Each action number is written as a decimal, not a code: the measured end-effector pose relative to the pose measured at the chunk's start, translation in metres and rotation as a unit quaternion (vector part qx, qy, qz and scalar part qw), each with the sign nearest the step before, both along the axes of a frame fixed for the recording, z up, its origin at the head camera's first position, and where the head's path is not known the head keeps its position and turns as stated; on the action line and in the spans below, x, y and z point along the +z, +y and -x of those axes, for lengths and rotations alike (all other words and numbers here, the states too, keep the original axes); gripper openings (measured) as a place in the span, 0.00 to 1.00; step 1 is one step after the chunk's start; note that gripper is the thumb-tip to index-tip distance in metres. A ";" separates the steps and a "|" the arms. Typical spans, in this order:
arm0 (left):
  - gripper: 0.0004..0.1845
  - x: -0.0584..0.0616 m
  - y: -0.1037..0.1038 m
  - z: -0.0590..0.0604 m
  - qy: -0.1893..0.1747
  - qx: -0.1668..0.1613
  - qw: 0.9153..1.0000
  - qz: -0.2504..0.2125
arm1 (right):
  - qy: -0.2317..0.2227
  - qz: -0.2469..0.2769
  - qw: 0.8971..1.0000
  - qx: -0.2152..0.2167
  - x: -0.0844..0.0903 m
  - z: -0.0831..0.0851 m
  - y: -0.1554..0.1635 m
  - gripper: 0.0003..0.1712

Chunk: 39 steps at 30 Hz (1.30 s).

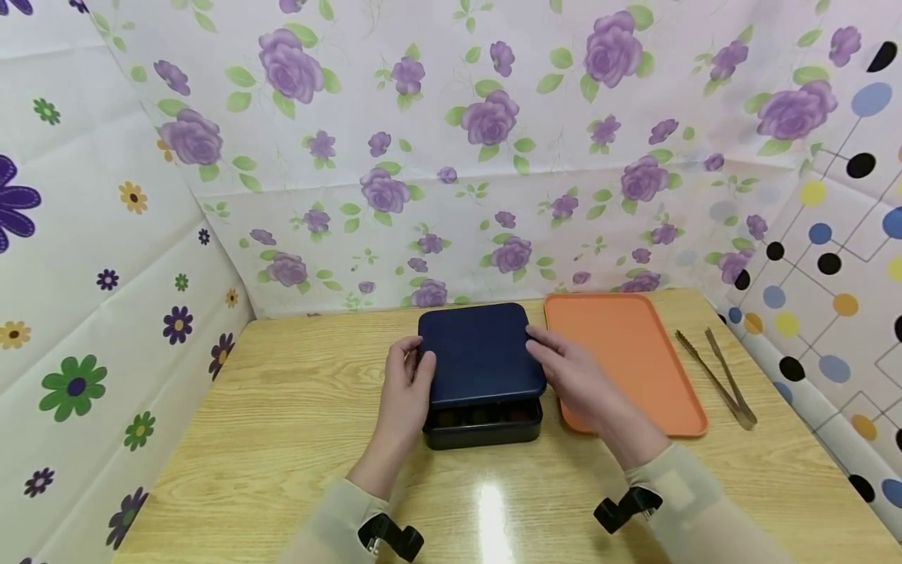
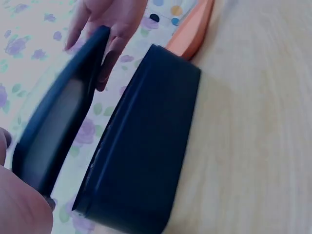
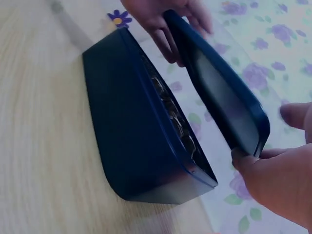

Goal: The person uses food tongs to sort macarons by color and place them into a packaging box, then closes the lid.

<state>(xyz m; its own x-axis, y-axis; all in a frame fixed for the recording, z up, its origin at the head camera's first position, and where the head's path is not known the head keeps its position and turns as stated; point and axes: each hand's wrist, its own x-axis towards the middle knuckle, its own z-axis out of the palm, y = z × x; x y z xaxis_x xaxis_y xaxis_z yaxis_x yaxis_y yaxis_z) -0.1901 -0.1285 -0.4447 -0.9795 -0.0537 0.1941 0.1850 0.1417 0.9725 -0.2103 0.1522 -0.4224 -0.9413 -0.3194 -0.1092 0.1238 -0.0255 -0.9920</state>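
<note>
A dark blue square lid (image 1: 482, 352) hangs tilted over a matching rectangular box (image 1: 485, 435) on the wooden table. My left hand (image 1: 406, 388) grips the lid's left edge, and my right hand (image 1: 576, 376) holds its right edge. Both wrist views show a gap between the lid's underside (image 3: 222, 92) and the box rim. Inside the box, several small dark pieces with shiny edges (image 3: 170, 109) show through the gap in the right wrist view; most of the contents are hidden by the lid.
To the right of the box lies an orange tray (image 1: 620, 360). Metal tongs (image 1: 729, 395) rest spread apart beyond the tray's right side. Flower-patterned cloth (image 1: 451, 157) hangs behind the table, with more patterned cloth on both sides.
</note>
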 end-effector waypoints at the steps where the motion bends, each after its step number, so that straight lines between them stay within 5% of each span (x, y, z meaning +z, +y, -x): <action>1: 0.23 -0.001 0.001 -0.001 0.000 -0.001 1.000 0.011 | 0.006 -0.028 1.000 -0.002 -0.001 -0.001 -0.001 0.42; 6: 0.26 -0.004 0.007 -0.009 0.006 0.007 0.995 0.096 | 0.042 -0.130 0.991 -0.003 -0.005 -0.006 -0.007 0.46; 12: 0.27 -0.011 0.008 -0.016 0.012 0.003 0.988 0.155 | 0.040 -0.182 0.982 0.008 -0.012 -0.009 -0.009 0.48; 23: 0.29 -0.026 0.003 -0.019 0.011 0.011 0.983 0.181 | 0.035 -0.172 0.984 0.016 -0.024 -0.009 -0.011 0.49; 39: 0.31 -0.031 -0.003 -0.015 -0.008 0.016 0.976 0.215 | 0.043 -0.173 0.984 0.011 -0.038 -0.009 -0.012 0.50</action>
<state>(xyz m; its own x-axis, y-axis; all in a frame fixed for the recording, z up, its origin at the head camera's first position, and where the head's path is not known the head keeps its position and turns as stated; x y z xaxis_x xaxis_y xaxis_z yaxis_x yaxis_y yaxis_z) -0.1756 -0.1316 -0.4761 -0.9817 -0.0015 0.1906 0.1592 0.5438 0.8240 -0.2016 0.1399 -0.4600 -0.9454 -0.2969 -0.1347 0.0355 0.3168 -0.9478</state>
